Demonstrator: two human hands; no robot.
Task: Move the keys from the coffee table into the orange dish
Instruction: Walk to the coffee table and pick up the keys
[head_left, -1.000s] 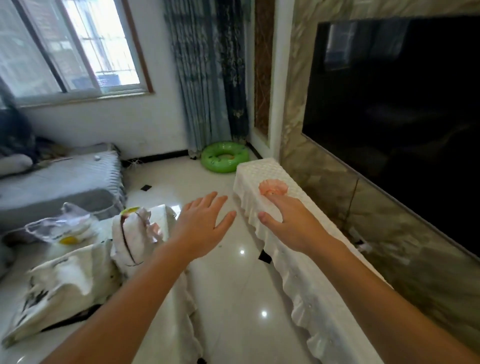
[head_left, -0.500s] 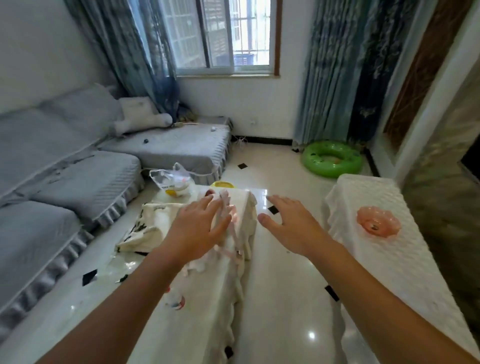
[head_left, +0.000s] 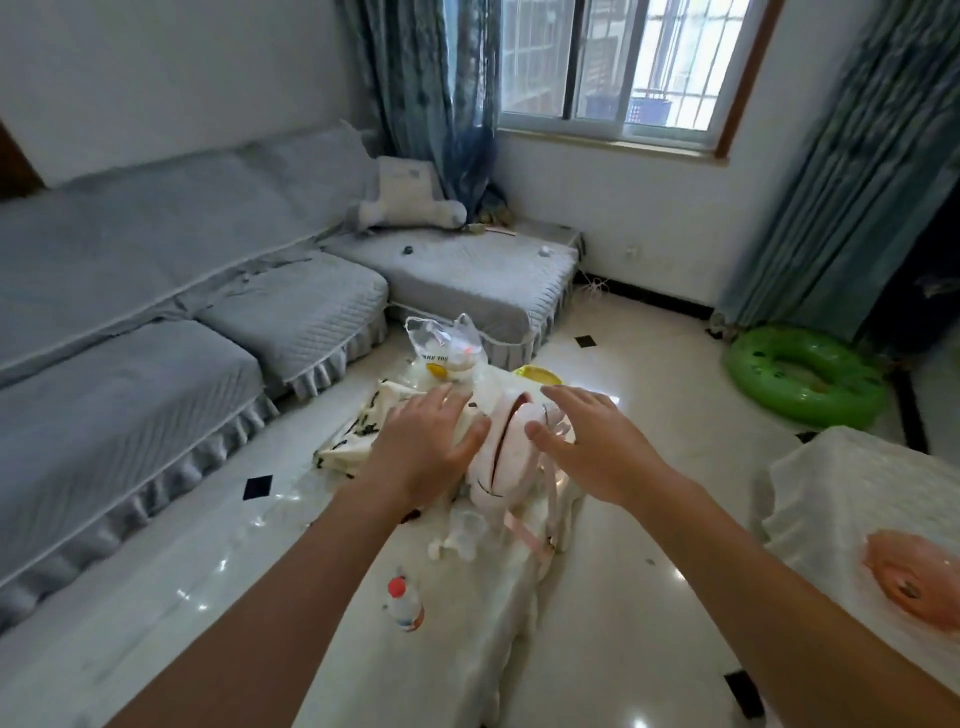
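Observation:
The orange dish (head_left: 910, 586) sits on a white-covered cabinet (head_left: 831, 488) at the lower right, with a small dark object inside it. The coffee table (head_left: 447, 649), under a white cloth, runs down the middle of the view. My left hand (head_left: 423, 447) and my right hand (head_left: 587, 441) hover over its far end, both palm down with fingers apart and nothing in them. Between them lies a pale pink bag (head_left: 506, 457). I cannot make out any keys on the table.
A small bottle with a red cap (head_left: 404, 605) stands on the table. A clear plastic bag (head_left: 447, 353), a yellow lid (head_left: 537, 375) and a printed cloth bag (head_left: 363, 436) sit at its far end. A grey sofa (head_left: 156, 338) lines the left; a green swim ring (head_left: 802, 382) lies on the floor at right.
The view has swung left from the cabinet to the coffee table. Both hands moved from near the orange dish to above the pink bag, still empty.

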